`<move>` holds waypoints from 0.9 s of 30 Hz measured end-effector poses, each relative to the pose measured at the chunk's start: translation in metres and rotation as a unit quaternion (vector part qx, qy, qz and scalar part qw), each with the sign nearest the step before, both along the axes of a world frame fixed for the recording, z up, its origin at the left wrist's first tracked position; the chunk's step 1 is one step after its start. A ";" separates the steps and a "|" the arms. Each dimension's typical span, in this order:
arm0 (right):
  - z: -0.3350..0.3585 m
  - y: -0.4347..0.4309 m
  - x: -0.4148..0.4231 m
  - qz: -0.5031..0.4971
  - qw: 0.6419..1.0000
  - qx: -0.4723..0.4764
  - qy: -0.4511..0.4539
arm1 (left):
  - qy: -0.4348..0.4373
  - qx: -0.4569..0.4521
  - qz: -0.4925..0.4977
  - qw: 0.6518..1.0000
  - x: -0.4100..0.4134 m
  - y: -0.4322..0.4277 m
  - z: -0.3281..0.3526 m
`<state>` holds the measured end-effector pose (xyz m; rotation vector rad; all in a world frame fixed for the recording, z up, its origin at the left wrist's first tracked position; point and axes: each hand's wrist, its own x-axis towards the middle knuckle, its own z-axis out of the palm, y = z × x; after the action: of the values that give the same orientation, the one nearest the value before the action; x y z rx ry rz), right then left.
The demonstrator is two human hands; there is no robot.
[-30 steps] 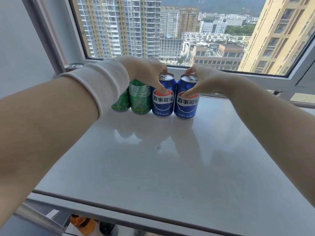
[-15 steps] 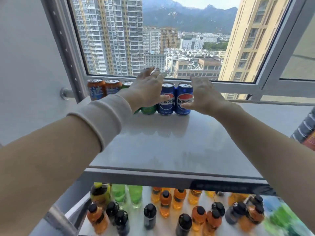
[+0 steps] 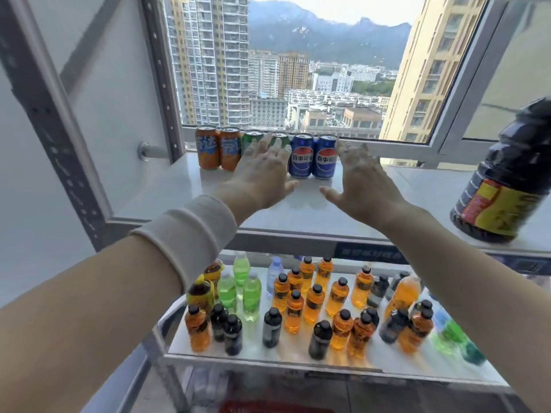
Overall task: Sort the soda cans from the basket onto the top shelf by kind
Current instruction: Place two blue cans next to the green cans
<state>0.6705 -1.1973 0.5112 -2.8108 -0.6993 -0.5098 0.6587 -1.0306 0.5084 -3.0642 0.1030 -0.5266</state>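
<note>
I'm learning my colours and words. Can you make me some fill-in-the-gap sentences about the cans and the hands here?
1. Between the orange cans and the blue cans stand two ____ cans.
2. The left hand and the right hand are both ____, holding nothing.
3. The big dark bottle stands at the ____ end of the top shelf.
Missing words: green; open; right.

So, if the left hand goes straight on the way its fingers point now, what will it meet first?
Most likely the green cans: the left hand points at them, and its straight fingers overlap them in the picture. Whether they touch the cans is unclear from this view.
</note>
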 end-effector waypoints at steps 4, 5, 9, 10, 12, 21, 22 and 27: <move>-0.018 -0.012 -0.041 0.018 1.000 0.024 -0.009 | -0.006 0.006 -0.003 1.000 -0.046 -0.008 -0.017; -0.025 -0.015 -0.051 0.023 0.999 0.030 -0.008 | -0.001 0.005 -0.004 1.000 -0.058 -0.011 -0.024; -0.057 -0.025 -0.099 0.026 0.999 0.044 0.019 | 0.037 0.030 -0.018 0.999 -0.106 -0.027 -0.054; -0.063 -0.027 -0.110 0.026 0.999 0.038 0.023 | 0.045 0.044 -0.020 0.998 -0.117 -0.029 -0.059; -0.070 -0.031 -0.131 0.024 0.999 0.036 0.027 | 0.052 0.058 -0.032 0.996 -0.138 -0.030 -0.066; -0.109 -0.012 -0.237 0.018 0.999 0.041 0.005 | 0.067 0.004 -0.066 0.996 -0.244 -0.003 -0.092; -0.117 -0.007 -0.249 0.015 0.999 0.039 0.008 | 0.068 -0.004 -0.067 0.995 -0.257 0.003 -0.099; -0.169 0.017 -0.300 0.017 0.999 0.035 0.009 | 0.108 -0.026 -0.052 0.993 -0.306 0.036 -0.138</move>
<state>0.3708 -1.1806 0.3425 -2.7303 -0.7106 -0.4916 0.3525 -0.9947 0.3707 -3.1700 0.2583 -0.2031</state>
